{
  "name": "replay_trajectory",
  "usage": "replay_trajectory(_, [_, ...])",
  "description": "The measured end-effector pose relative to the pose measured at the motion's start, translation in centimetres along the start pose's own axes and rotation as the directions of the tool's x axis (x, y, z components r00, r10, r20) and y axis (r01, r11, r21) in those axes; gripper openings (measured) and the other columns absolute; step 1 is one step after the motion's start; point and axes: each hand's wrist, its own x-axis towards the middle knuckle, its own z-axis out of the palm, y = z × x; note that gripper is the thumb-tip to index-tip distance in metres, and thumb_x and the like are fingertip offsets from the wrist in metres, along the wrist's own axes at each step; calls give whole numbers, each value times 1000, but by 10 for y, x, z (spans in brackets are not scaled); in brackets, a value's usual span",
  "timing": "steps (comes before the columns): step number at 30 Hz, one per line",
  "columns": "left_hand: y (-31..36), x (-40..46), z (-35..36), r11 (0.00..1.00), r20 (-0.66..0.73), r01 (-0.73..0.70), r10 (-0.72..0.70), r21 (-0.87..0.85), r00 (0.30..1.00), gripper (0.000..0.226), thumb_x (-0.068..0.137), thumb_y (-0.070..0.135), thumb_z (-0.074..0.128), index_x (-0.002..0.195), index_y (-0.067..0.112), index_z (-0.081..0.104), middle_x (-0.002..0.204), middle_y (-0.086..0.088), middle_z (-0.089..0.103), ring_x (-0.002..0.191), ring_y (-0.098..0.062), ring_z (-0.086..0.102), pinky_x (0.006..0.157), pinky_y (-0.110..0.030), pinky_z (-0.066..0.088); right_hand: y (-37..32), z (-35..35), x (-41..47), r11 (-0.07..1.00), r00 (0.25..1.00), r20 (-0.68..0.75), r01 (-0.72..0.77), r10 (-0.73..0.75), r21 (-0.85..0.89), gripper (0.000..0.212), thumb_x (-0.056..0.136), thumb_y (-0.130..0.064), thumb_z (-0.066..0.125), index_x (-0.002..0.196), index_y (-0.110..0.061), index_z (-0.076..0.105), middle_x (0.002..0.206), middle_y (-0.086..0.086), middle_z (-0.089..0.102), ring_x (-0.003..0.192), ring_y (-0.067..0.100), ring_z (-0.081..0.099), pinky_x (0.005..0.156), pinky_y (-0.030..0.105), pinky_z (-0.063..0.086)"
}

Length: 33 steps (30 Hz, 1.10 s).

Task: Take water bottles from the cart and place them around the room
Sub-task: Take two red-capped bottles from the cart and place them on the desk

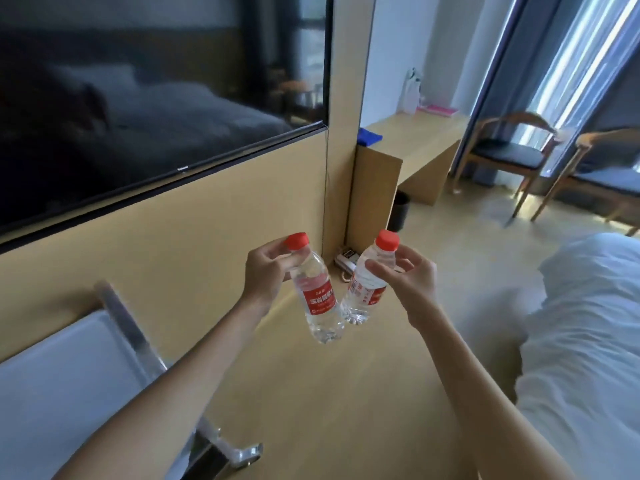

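I hold two clear water bottles with red caps and red labels in front of me above the floor. My left hand (265, 271) grips the left bottle (317, 299) near its neck, and the bottle hangs tilted. My right hand (410, 282) grips the right bottle (367, 289) by its upper part, also tilted. The two bottle bases almost touch. The cart (69, 386), grey-white with a metal frame, is at the lower left, blurred.
A large dark TV (138, 116) hangs on the wood-panelled wall at left. Beyond it stands a wooden desk (426, 143) with a blue cloth, a white bag and a pink book. Two wooden chairs (509, 157) stand by the curtained window. A white bed (588, 341) fills the right.
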Motion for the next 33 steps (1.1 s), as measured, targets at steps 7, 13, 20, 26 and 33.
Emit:
replay_trajectory(7, [-23,74,100,998,117,49,-53,35,992,27,72,13,78,98,16,74,96,-3,73,92,-22,69,82,-35,56,34,-70,60,998,987,-147,-69,69,6,47,66,-17,82,109,-7,66,100,4,70,86,8,66,73,21,52])
replay_trajectory(13, [-38,169,173,997,215,71,-65,-18,974,24,72,11,77,95,20,73,92,0,73,89,-21,69,82,-37,55,62,-104,145,996,959,-277,-76,59,-52,45,66,-18,83,107,-10,67,102,6,70,93,15,66,77,22,52])
replay_trajectory(20, [-35,298,259,998,235,47,-34,-51,971,23,74,10,76,91,24,71,92,6,72,94,-15,67,86,-34,54,73,-135,280,990,937,-346,-95,52,-108,38,66,-21,83,100,-20,66,104,6,69,95,14,66,76,20,51])
replay_trajectory(26, [-39,385,325,999,225,-14,20,-30,974,26,75,13,76,100,20,71,89,14,71,79,8,66,70,-11,51,92,-164,370,987,918,-395,-104,47,-123,40,66,-22,83,101,-24,64,105,4,68,93,9,65,73,13,50])
replay_trajectory(33, [-66,475,419,999,214,-47,42,16,976,31,74,15,77,104,13,71,94,2,73,92,-8,67,82,-27,53,136,-215,485,990,924,-373,-121,84,-77,46,66,-22,83,109,-17,66,107,5,68,93,7,65,73,16,51])
